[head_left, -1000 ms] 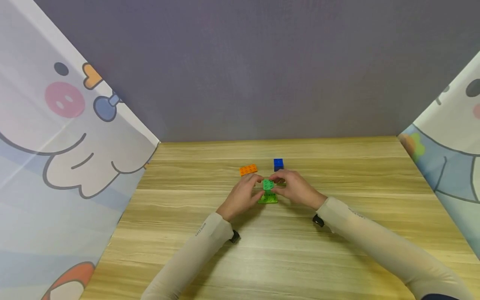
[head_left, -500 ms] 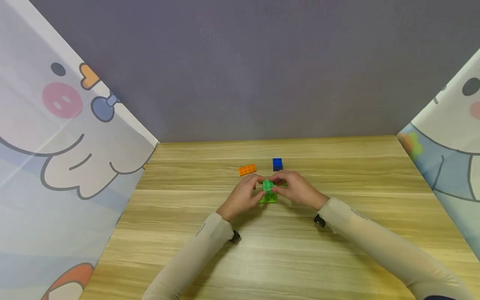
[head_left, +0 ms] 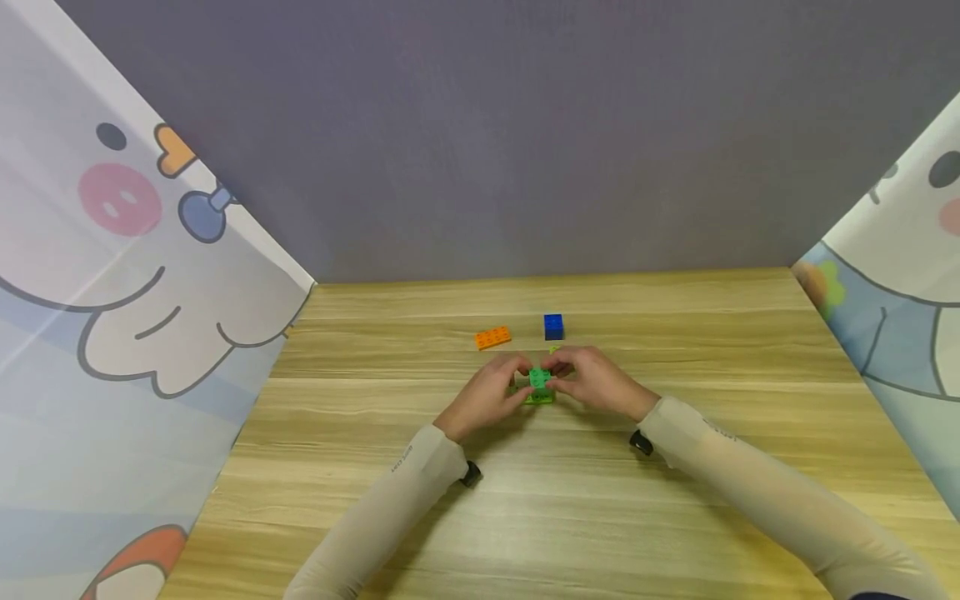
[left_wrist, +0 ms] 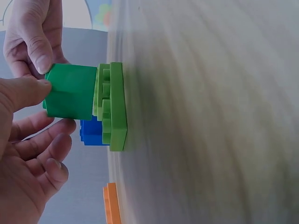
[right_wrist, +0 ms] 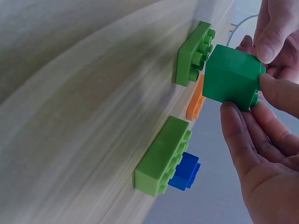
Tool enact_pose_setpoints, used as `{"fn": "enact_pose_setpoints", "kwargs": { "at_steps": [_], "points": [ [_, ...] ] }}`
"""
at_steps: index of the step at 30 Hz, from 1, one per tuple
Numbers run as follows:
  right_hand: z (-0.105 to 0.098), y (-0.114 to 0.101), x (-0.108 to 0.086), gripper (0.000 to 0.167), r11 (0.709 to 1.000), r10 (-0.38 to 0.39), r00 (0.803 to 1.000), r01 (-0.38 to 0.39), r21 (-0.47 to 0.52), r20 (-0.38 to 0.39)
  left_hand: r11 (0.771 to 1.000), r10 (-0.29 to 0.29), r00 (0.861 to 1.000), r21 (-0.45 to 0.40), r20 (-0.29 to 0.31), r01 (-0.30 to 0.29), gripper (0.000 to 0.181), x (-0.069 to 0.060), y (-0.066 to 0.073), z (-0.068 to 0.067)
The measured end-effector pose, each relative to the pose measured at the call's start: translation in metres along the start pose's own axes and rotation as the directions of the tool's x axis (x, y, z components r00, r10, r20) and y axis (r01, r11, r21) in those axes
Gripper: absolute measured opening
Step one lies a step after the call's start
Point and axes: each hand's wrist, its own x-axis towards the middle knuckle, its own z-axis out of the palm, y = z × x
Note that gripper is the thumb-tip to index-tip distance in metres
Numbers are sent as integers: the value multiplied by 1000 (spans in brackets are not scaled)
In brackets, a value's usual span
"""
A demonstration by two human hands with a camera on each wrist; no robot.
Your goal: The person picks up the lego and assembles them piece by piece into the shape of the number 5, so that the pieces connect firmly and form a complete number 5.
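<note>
A green brick (head_left: pixel 540 378) is held by both hands over a light green studded plate (left_wrist: pixel 118 107) on the table. My left hand (head_left: pixel 489 395) pinches it from the left, its thumb against the brick's side in the left wrist view. From the right, my right hand (head_left: pixel 596 383) grips the same brick between thumb and fingers, near its studded top. The brick's underside faces the plate's studs; whether they touch, I cannot tell. Another light green brick (right_wrist: pixel 163 158) lies beyond, mostly hidden behind my right hand in the head view.
An orange studded plate (head_left: pixel 492 337) lies flat behind my left hand. Past my right hand stands a blue brick (head_left: pixel 553 327). A grey wall (head_left: pixel 480 150) rises at the table's (head_left: pixel 562 517) back edge, and printed panels flank both sides.
The green brick has shifted slightly toward me, covering more of the light green plate in the head view. Both hands keep their hold and move along with it.
</note>
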Motion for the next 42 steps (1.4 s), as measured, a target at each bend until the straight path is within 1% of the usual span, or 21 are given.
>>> {"fn": "enact_pose_setpoints", "kwargs": {
  "at_steps": [8, 15, 24, 30, 37, 42],
  "points": [
    [0, 2, -1, 22, 1000, 9, 1000, -9, -14, 10, 1000, 12, 1000, 5, 2, -12, 25, 0, 0, 4],
    [-1, 0, 0, 22, 1000, 24, 1000, -23, -21, 20, 1000, 5, 1000, -8, -7, -5, 25, 1, -2, 6],
    [0, 2, -1, 22, 999, 49, 999, -48, -21, 23, 1000, 16, 1000, 6, 8, -16, 25, 3, -1, 6],
    [1, 3, -2, 22, 999, 51, 999, -51, -2, 12, 1000, 3, 1000, 2, 18, -3, 23, 3, 0, 6],
    [6, 5, -3, 23, 999, 39, 999, -39, 34, 12, 999, -38, 998, 2, 48, 38, 20, 2, 0, 7],
    [7, 7, -3, 22, 998, 55, 998, -55, 43, 14, 999, -36, 998, 2, 50, 36, 19, 3, 1, 6]
  ]
}}
